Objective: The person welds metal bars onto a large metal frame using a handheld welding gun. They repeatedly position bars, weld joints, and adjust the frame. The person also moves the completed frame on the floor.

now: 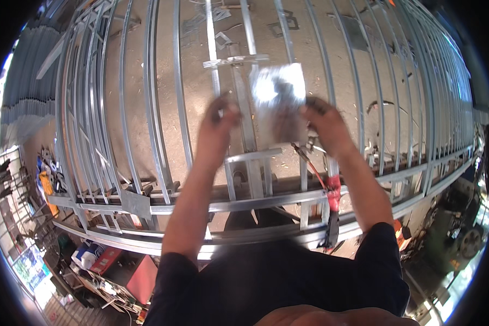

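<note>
My right hand (327, 124) grips a shiny square metal plate (279, 95) by its right edge. The plate is tilted above the bars of a metal frame (358, 92) and throws back bright light. To the left of the plate, and apart from it, my left hand (218, 127) hovers over the bars. Its fingers are curled and somewhat blurred, with a gap between thumb and forefinger and nothing seen in them. Below my right hand, a red and black hand tool (333, 195) leans on the frame's near rail (266, 202).
Short metal crosspieces (236, 61) lie across the middle bars. A small grey plate (136, 204) sits on the near rail at left. Square metal rings (284, 23) lie on the floor beyond. Machinery (467, 239) stands at right, a red-topped bench (141, 277) at lower left.
</note>
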The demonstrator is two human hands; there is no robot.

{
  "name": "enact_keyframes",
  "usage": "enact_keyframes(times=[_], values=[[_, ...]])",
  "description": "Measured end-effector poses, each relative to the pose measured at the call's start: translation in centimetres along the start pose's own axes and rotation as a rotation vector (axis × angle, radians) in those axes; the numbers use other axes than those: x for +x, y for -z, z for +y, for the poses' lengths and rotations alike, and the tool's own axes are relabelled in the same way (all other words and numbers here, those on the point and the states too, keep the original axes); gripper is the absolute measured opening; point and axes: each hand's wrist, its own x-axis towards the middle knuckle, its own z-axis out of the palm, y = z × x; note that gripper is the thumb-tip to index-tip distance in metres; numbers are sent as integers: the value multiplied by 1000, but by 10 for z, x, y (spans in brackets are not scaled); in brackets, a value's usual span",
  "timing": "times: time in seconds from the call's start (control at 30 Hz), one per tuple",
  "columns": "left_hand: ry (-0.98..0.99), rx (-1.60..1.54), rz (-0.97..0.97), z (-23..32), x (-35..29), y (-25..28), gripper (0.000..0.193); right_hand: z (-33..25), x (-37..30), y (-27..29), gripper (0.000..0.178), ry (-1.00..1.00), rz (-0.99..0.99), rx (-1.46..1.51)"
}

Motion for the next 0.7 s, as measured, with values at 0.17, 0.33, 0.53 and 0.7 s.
enact_keyframes(times=[0.17, 0.33, 0.53, 0.7], values=[[-127, 301, 174, 8, 180, 27, 72, -33, 185, 6, 57, 379, 186, -198], [122, 15, -15, -10, 316, 46, 76, -63, 302, -43, 53, 422, 136, -157], [170, -254, -165, -7, 374, 31, 33, -49, 358, -77, 55, 279, 4, -225], [152, -262, -149, -13, 377, 27, 28, -61, 347, -76, 66, 387, 139, -769]])
